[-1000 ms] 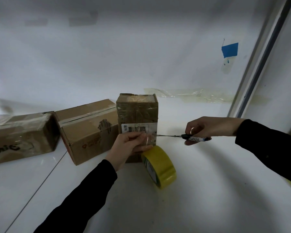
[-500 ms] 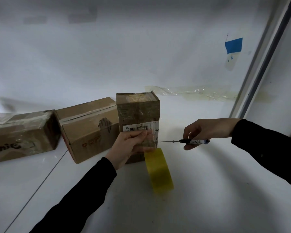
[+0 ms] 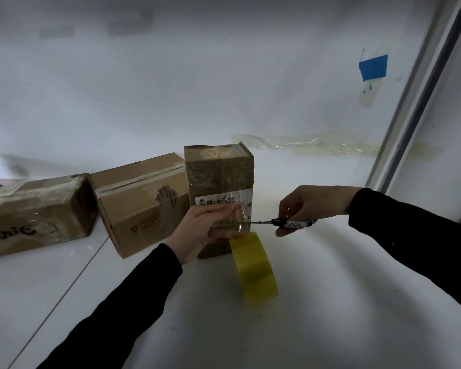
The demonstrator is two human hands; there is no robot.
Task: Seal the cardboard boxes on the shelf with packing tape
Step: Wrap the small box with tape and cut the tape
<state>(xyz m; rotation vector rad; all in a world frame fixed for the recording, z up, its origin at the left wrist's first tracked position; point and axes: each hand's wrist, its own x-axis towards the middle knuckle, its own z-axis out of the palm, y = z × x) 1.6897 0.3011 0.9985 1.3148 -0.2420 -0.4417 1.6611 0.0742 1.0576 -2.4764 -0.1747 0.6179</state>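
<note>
An upright cardboard box [image 3: 218,171] with a white label stands on the white shelf [image 3: 330,302]. My left hand [image 3: 205,230] holds a clear strip of tape against the box's front, thumb and fingers pinching it. Below that hand the yellow tape roll [image 3: 253,265] hangs from the strip. My right hand [image 3: 309,206] grips small scissors [image 3: 277,222], whose blades reach the tape strip at the box's right edge.
Two more taped cardboard boxes lie to the left: one [image 3: 141,201] beside the upright box, another [image 3: 32,211] at the far left. Old clear tape [image 3: 304,142] and a blue tape patch [image 3: 373,66] stick to the back wall. A metal upright [image 3: 421,91] stands right.
The tape roll has turned from showing its side to hanging edge-on below my left hand. The scissors have stayed at the strip; both hands have barely shifted.
</note>
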